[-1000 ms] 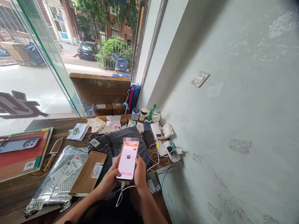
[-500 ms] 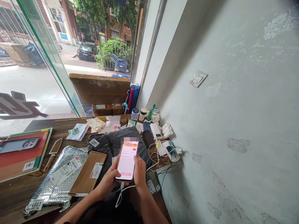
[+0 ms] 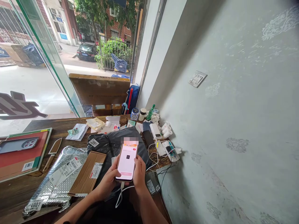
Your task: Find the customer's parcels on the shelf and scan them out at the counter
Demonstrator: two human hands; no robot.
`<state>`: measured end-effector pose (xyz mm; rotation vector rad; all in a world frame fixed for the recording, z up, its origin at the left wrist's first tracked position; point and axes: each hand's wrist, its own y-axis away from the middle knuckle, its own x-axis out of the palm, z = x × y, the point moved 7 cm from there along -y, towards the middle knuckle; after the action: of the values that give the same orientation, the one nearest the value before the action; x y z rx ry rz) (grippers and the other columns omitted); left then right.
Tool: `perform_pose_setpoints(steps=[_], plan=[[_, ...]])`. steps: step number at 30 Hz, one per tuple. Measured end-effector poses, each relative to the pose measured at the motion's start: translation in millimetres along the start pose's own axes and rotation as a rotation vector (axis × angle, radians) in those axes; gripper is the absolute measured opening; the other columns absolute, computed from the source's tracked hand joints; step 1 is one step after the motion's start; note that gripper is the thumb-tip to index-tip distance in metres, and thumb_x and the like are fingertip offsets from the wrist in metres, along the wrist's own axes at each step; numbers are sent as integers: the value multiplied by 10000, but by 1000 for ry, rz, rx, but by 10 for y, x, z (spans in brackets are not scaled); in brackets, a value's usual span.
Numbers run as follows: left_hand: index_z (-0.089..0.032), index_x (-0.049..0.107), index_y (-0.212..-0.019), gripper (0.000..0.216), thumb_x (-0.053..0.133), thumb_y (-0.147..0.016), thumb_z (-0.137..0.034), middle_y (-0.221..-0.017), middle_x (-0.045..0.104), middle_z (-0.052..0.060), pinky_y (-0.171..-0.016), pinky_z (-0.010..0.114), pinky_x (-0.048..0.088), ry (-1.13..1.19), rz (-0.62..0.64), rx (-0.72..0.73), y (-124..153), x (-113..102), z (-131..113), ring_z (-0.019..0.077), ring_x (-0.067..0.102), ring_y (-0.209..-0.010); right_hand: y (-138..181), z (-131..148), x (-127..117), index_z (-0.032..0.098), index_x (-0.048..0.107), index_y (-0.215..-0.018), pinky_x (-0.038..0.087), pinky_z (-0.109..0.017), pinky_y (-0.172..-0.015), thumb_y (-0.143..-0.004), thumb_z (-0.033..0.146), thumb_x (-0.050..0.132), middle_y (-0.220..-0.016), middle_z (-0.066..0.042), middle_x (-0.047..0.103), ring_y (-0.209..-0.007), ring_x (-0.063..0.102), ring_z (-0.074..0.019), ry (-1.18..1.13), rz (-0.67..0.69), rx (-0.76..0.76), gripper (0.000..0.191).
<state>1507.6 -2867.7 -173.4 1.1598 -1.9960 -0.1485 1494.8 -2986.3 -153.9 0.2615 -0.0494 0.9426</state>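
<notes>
A lit smartphone (image 3: pixel 127 161) is upright between my two hands, with a small dark square on its pale screen. My left hand (image 3: pixel 111 179) is closed around its left edge, the thumb on the lower left of the screen. My right hand (image 3: pixel 139 171) grips the right edge. A white charging cable (image 3: pixel 121 196) hangs from the phone's lower end. Behind the phone lies a black plastic parcel (image 3: pixel 114 137). A brown cardboard box (image 3: pixel 87 174) and a silver bubble mailer (image 3: pixel 63 171) lie to the left of my left hand.
On the wooden table (image 3: pixel 14 196) are a knife (image 3: pixel 53 152), a red notebook (image 3: pixel 39 152) and a phone case (image 3: pixel 20 145). A power strip (image 3: pixel 171 151) with cables, paper rolls (image 3: pixel 167 130) and jars stand by the right wall (image 3: pixel 210 124). Glass borders the left.
On the phone screen, lines of text have given way to a small dark square in the middle. Both hands keep the same hold and place.
</notes>
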Motion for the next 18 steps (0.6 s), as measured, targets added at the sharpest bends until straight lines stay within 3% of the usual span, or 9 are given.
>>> perform_pose_setpoints(steps=[10, 18], plan=[[-284, 270, -1499, 981, 554, -568, -159, -1420, 464, 68, -721, 286, 506, 91, 48, 37, -64, -47, 73, 279, 519, -1074, -37, -95, -26, 151, 610, -712, 432, -294, -595, -648, 557, 558, -689, -60, 642, -637, 549, -187, 26, 10, 40, 414], [-244, 249, -1505, 1003, 562, -554, -185, -1461, 414, 74, -642, 266, 485, 30, 9, 3, -6, -27, 44, 310, 481, -1132, -70, -145, 24, 160, 627, -735, 423, -279, -535, -626, 518, 572, -656, -33, 644, -572, 542, -175, -149, 28, 117, 378]])
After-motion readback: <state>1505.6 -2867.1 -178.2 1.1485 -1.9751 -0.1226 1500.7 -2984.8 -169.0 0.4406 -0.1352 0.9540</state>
